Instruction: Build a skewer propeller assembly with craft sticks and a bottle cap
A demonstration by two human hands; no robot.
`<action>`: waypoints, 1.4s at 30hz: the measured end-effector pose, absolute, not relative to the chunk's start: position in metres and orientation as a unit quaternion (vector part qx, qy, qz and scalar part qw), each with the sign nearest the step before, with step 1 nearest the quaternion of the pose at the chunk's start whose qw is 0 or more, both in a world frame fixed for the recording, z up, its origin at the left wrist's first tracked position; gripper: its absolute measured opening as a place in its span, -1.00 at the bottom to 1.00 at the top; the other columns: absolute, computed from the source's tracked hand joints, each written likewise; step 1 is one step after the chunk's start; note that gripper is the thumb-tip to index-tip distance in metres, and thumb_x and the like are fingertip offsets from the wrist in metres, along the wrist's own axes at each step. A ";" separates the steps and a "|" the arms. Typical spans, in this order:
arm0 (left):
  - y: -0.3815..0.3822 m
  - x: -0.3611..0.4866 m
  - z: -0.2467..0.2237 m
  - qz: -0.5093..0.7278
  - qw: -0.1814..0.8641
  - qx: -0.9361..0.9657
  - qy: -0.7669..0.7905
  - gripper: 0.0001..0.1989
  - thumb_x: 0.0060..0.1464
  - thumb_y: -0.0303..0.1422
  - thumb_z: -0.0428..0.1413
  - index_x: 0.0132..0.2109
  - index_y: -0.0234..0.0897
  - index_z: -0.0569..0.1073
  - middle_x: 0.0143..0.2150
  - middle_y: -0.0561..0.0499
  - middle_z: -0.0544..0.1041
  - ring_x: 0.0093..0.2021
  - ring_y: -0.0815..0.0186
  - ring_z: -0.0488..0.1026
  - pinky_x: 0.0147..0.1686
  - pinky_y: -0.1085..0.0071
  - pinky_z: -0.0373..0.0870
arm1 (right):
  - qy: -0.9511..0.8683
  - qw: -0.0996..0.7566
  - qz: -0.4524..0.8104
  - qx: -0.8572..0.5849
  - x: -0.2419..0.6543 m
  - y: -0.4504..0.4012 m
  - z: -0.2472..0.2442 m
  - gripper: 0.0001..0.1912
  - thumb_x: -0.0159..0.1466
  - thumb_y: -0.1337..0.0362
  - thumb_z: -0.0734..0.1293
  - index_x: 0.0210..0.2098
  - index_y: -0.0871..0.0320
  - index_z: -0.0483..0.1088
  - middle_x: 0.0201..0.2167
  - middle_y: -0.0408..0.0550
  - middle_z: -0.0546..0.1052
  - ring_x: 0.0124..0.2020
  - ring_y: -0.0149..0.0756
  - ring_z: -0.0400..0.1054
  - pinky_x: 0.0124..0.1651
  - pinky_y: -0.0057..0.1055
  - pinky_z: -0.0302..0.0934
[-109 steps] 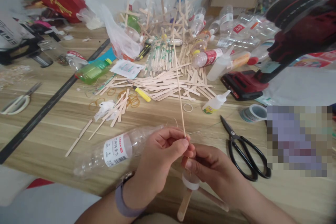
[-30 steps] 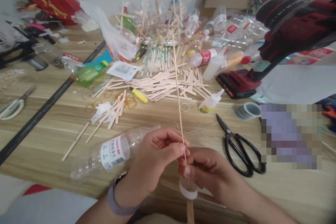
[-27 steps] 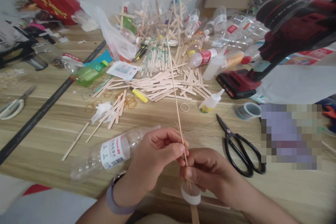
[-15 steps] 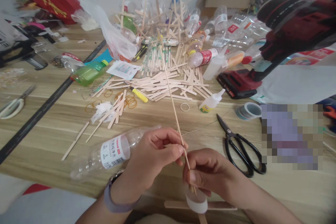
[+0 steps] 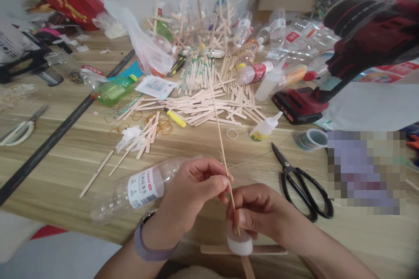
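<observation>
A long thin bamboo skewer (image 5: 218,126) slants up and away from my hands. My left hand (image 5: 204,189) is closed in a pinch, thumb and forefinger at the skewer's lower part. Below it, my right hand (image 5: 262,213) pinches the skewer near its bottom end. That end meets a white round cap-like piece (image 5: 240,246); the right fingers partly cover the joint. Flat craft sticks (image 5: 270,250) cross beneath the white piece, and one points toward me. A fine thread (image 5: 248,162) runs off to the right from beside the left fingertips.
A clear bottle (image 5: 144,189) lies left of my hands; black-handled scissors (image 5: 294,183) lie right. Beyond are a glue bottle (image 5: 266,126), a tape roll (image 5: 311,139), a yellow cutter (image 5: 176,117) and piled craft sticks (image 5: 203,107). A red power tool (image 5: 301,104) stands at right.
The white piece and the crossed sticks have shifted slightly left and up beneath my right hand. Both hands keep nearly the same hold, and the view has moved a little.
</observation>
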State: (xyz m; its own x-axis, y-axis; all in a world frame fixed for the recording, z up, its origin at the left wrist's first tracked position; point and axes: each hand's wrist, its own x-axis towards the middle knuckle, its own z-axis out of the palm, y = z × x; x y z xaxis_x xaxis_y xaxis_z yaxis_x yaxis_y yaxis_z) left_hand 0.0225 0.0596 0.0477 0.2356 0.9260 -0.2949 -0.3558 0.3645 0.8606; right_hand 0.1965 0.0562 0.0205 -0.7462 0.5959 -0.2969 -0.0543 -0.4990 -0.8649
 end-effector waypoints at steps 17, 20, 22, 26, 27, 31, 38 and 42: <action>0.059 0.026 0.046 0.455 0.704 0.315 0.445 -0.97 -0.21 -0.46 0.19 -0.53 -0.33 0.53 -0.53 0.11 0.48 -0.61 0.50 0.30 -0.59 0.54 0.22 | -0.451 0.227 0.796 -0.334 0.193 0.059 0.023 -0.58 0.13 -0.03 0.47 -0.51 0.20 0.36 -0.55 -0.22 0.36 -0.60 -0.57 0.01 -0.53 -0.51 -0.08; 0.059 0.026 0.048 0.443 0.693 0.327 0.465 -0.96 -0.22 -0.44 0.18 -0.53 -0.32 0.52 -0.53 0.10 0.46 -0.61 0.51 0.24 -0.62 0.54 0.14 | -0.447 0.228 0.799 -0.331 0.192 0.058 0.024 -0.58 0.12 -0.02 0.48 -0.51 0.20 0.36 -0.60 -0.27 0.30 -0.59 -0.57 0.00 -0.52 -0.52 -0.09; 0.059 0.025 0.048 0.435 0.684 0.334 0.480 -0.96 -0.22 -0.44 0.17 -0.54 -0.31 0.52 -0.51 0.10 0.46 -0.61 0.52 0.19 -0.63 0.54 0.08 | -0.446 0.229 0.798 -0.335 0.193 0.058 0.023 -0.58 0.12 -0.01 0.48 -0.51 0.20 0.35 -0.60 -0.27 0.29 -0.59 -0.56 0.01 -0.52 -0.52 -0.09; 0.058 0.024 0.047 0.449 0.662 0.351 0.486 -0.95 -0.22 -0.46 0.17 -0.55 -0.29 0.53 -0.33 0.06 0.48 -0.51 0.48 0.26 -0.55 0.52 0.15 | -0.446 0.226 0.796 -0.340 0.193 0.058 0.021 -0.58 0.13 -0.02 0.48 -0.51 0.20 0.35 -0.62 -0.28 0.28 -0.59 -0.57 -0.02 -0.52 -0.52 -0.09; 0.058 0.024 0.046 0.457 0.658 0.355 0.482 -0.95 -0.22 -0.47 0.18 -0.55 -0.29 0.54 -0.30 0.05 0.48 -0.44 0.45 0.31 -0.49 0.52 0.21 | -0.448 0.224 0.796 -0.341 0.194 0.058 0.021 -0.57 0.13 -0.02 0.47 -0.51 0.20 0.35 -0.62 -0.28 0.28 -0.60 -0.57 -0.02 -0.52 -0.52 -0.09; 0.059 0.025 0.045 0.469 0.661 0.357 0.465 -0.96 -0.21 -0.45 0.21 -0.55 -0.26 0.57 -0.28 0.03 0.45 -0.29 0.33 0.41 -0.27 0.44 0.34 | -0.450 0.215 0.796 -0.342 0.195 0.058 0.023 -0.56 0.13 -0.05 0.46 -0.51 0.20 0.34 -0.62 -0.26 0.31 -0.60 -0.56 0.02 -0.51 -0.51 -0.06; 0.060 0.025 0.045 0.456 0.661 0.368 0.469 -0.94 -0.20 -0.44 0.22 -0.54 -0.23 0.59 -0.25 0.02 0.42 -0.22 0.29 0.40 -0.20 0.42 0.32 | -0.453 0.209 0.796 -0.342 0.196 0.057 0.023 -0.55 0.13 -0.06 0.46 -0.53 0.19 0.33 -0.61 -0.23 0.33 -0.57 -0.53 0.08 -0.49 -0.50 -0.06; 0.059 0.024 0.045 0.454 0.650 0.376 0.479 -0.95 -0.20 -0.43 0.22 -0.54 -0.22 0.59 -0.24 0.01 0.43 -0.12 0.24 0.40 -0.14 0.42 0.31 | -0.452 0.209 0.797 -0.342 0.196 0.058 0.023 -0.55 0.13 -0.06 0.45 -0.53 0.19 0.33 -0.61 -0.23 0.33 -0.56 -0.52 0.10 -0.47 -0.49 -0.03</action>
